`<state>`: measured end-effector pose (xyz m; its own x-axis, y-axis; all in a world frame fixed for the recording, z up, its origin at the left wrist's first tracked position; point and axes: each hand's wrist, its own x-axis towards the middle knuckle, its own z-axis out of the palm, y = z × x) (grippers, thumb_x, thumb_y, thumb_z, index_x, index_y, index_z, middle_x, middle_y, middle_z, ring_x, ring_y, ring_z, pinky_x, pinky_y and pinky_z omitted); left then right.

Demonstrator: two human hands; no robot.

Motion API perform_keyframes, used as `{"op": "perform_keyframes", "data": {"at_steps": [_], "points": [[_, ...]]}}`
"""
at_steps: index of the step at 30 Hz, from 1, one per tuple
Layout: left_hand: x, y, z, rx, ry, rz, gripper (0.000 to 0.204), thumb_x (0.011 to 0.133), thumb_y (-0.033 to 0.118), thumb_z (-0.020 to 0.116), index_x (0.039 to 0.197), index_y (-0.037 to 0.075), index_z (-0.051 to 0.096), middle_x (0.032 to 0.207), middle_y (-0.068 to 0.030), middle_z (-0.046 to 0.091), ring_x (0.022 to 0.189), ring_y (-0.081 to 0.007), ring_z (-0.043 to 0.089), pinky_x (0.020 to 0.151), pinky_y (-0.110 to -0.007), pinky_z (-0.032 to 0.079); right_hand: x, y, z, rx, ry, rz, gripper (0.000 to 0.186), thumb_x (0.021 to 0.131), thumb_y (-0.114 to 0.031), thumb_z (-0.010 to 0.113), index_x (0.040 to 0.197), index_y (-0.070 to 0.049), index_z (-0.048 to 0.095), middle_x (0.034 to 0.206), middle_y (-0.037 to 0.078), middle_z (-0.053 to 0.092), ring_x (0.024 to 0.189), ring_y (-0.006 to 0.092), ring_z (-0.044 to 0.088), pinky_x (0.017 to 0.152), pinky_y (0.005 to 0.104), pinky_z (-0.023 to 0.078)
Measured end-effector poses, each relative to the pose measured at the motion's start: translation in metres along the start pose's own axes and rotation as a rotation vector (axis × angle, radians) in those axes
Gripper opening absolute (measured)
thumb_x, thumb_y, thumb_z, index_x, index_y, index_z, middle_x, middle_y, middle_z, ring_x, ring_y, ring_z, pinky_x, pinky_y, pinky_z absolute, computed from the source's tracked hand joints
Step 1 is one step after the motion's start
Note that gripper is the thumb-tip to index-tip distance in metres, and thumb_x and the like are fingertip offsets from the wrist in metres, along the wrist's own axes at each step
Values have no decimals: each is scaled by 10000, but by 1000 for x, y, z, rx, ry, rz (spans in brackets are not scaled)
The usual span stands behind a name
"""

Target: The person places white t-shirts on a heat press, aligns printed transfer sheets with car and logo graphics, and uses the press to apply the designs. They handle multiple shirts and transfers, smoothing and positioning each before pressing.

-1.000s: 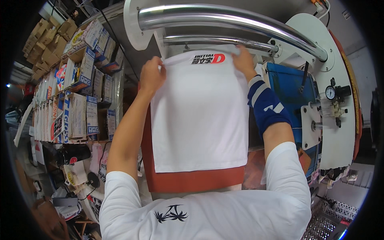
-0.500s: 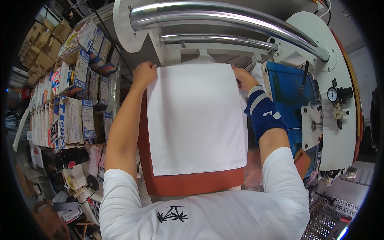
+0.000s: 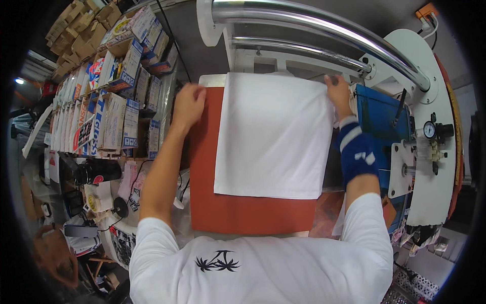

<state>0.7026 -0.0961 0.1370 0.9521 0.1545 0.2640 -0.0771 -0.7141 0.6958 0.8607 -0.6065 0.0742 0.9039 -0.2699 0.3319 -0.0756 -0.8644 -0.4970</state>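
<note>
A smooth white cloth (image 3: 273, 137) lies over a red-brown pad (image 3: 253, 215), leaving the pad's left side and near strip bare. Its far left corner overlaps a pale metal edge behind the pad. At the cloth's far right corner, my right hand (image 3: 339, 95) has its fingers closed on the fabric; a blue and grey band covers that wrist. My left hand (image 3: 189, 105) is off the cloth, above the pad's far left edge, with its fingers loosely bent and nothing seen in them.
A white machine frame with thick chrome bars (image 3: 304, 23) spans the far side. To the right are a blue panel (image 3: 374, 121) and a pressure gauge (image 3: 429, 129). Stacked cartons (image 3: 119, 121) and a black cylinder (image 3: 98, 171) crowd the left.
The cloth has shifted right and away over the pad, uncovering the pad's left side. My left hand has let go of its corner; my right hand has stayed at the other corner.
</note>
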Motion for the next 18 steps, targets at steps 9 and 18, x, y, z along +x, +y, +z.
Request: {"op": "perform_keyframes", "data": {"at_steps": [9, 18], "points": [[-266, 72, -49, -78, -141, -363, 198, 940, 178, 710, 946, -18, 738, 908, -174, 725, 847, -343, 705, 762, -422, 549, -322, 19, -171, 111, -643, 1092, 676, 1035, -653, 526, 940, -20, 745, 965, 193, 774, 891, 386, 725, 815, 464, 572], [-266, 104, -34, 71, -258, -476, 316, 919, 313, 737, 896, -2, 758, 886, -209, 749, 846, -407, 724, 783, -504, 550, -351, 32, -175, 1425, -230, 1070, 360, 987, -248, 749, 1272, -52, 648, 1245, 95, 706, 1121, 260, 667, 984, 421, 557]]}}
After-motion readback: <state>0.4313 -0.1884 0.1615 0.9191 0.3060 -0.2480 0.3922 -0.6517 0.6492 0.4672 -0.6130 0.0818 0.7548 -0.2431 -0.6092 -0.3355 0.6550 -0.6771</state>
